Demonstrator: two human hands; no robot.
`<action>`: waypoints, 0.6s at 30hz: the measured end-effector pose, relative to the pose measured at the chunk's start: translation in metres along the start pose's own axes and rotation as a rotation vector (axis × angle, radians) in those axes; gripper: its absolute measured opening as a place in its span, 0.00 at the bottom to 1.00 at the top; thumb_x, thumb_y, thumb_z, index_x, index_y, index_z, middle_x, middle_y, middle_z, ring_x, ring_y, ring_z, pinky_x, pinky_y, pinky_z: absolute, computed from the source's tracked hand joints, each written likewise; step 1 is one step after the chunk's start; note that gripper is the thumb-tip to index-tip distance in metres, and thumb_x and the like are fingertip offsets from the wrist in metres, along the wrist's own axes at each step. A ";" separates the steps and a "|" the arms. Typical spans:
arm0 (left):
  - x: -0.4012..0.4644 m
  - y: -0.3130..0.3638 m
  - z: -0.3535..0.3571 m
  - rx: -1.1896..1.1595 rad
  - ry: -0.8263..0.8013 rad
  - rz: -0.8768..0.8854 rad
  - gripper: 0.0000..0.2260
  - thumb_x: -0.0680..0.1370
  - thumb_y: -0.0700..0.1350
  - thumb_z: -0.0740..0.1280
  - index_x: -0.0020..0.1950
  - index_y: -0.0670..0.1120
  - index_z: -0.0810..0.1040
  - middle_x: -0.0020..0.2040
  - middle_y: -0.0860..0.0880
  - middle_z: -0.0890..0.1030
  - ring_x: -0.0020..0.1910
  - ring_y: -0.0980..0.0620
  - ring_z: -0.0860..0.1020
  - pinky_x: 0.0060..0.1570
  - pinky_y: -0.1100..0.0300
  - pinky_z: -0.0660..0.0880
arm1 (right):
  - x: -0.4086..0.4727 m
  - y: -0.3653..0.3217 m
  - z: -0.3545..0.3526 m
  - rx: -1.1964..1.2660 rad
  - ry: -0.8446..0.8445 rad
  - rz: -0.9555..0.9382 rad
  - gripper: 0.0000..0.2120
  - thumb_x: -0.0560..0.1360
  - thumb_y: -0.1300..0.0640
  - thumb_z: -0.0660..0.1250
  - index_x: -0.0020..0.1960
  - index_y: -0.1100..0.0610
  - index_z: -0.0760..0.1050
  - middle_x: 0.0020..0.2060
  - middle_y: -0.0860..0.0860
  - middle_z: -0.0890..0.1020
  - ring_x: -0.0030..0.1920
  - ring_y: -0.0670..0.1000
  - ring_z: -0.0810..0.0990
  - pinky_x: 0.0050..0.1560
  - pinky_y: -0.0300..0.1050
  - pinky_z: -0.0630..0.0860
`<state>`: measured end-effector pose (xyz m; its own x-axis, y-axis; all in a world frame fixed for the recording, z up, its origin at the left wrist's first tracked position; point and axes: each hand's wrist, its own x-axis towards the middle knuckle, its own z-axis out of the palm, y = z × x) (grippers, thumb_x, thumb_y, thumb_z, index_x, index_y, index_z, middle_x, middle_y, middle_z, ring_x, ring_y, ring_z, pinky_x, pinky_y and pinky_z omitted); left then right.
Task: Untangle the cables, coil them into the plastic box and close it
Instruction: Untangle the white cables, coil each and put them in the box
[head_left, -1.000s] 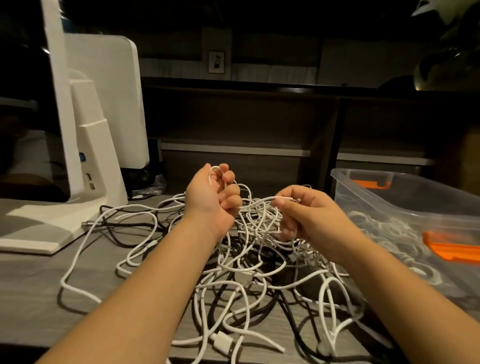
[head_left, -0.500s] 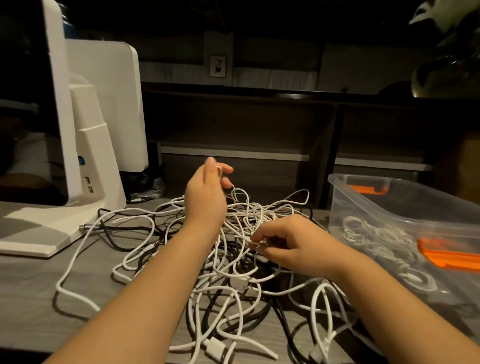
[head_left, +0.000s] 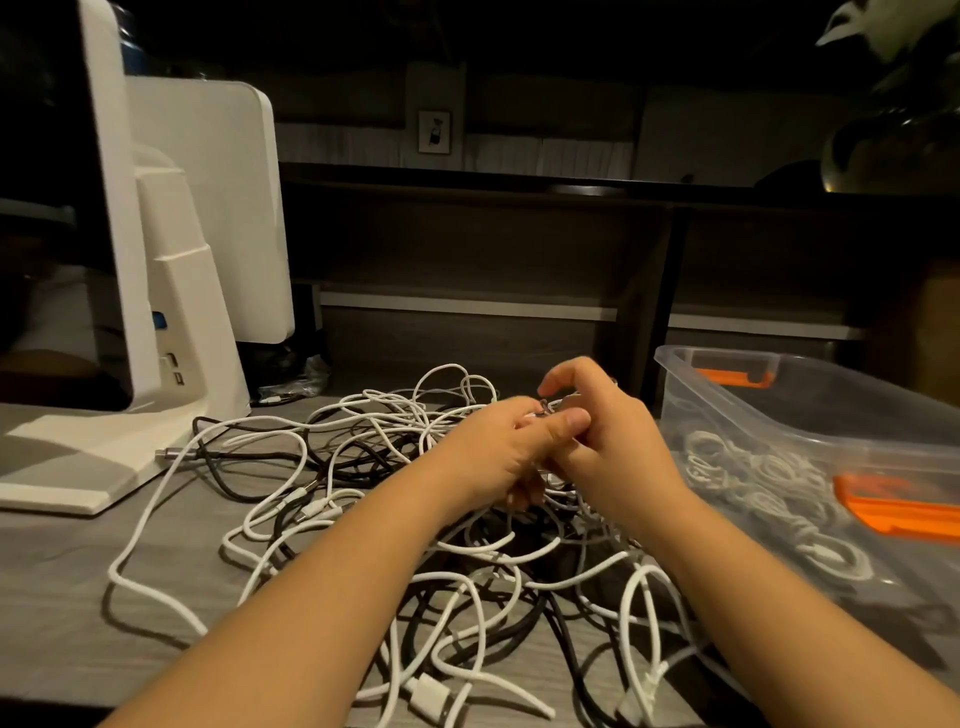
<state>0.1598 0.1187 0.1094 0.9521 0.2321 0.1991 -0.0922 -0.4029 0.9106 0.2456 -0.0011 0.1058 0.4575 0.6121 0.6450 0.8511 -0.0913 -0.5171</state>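
Observation:
A tangle of white and black cables (head_left: 395, 499) is spread over the grey desk (head_left: 57, 613) in front of me. My left hand (head_left: 498, 457) and my right hand (head_left: 608, 441) meet over the middle of the pile. Both pinch the same white cable near a small metal plug end (head_left: 545, 408) held between their fingertips. The clear plastic box (head_left: 779, 415) with orange latches stands open to the right, and coiled white cables (head_left: 769, 488) lie inside it. No lid is in view.
A white monitor on a white stand (head_left: 171, 312) occupies the left of the desk. Dark shelving runs along the back. A cable plug (head_left: 171, 453) lies by the stand's base. Loose cable loops reach the near desk edge.
My left hand has come down and right from its raised position to join my right hand. My right hand has lifted slightly, and both now hold the plug end together.

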 end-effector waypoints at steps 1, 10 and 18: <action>-0.001 0.001 0.002 -0.068 -0.027 -0.038 0.23 0.73 0.65 0.64 0.50 0.45 0.75 0.40 0.46 0.79 0.28 0.54 0.76 0.28 0.63 0.73 | 0.001 0.000 -0.001 -0.016 0.026 -0.027 0.15 0.73 0.63 0.69 0.49 0.44 0.71 0.36 0.46 0.79 0.36 0.44 0.78 0.33 0.37 0.74; -0.007 0.005 -0.011 -0.383 -0.338 -0.288 0.16 0.77 0.61 0.66 0.40 0.50 0.75 0.31 0.54 0.66 0.23 0.61 0.58 0.23 0.69 0.51 | 0.008 0.013 0.001 0.298 0.061 0.146 0.07 0.73 0.59 0.73 0.37 0.51 0.81 0.33 0.49 0.80 0.35 0.50 0.79 0.37 0.48 0.78; -0.003 0.009 -0.005 -0.260 -0.107 -0.232 0.17 0.85 0.56 0.55 0.41 0.50 0.71 0.31 0.53 0.70 0.24 0.58 0.63 0.22 0.67 0.59 | 0.006 0.012 0.000 0.404 0.039 0.154 0.13 0.81 0.52 0.63 0.42 0.58 0.79 0.34 0.60 0.78 0.35 0.52 0.75 0.38 0.50 0.72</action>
<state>0.1547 0.1188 0.1194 0.9802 0.1918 -0.0499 0.0718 -0.1086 0.9915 0.2587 0.0014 0.1030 0.5875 0.5841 0.5600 0.6064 0.1404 -0.7827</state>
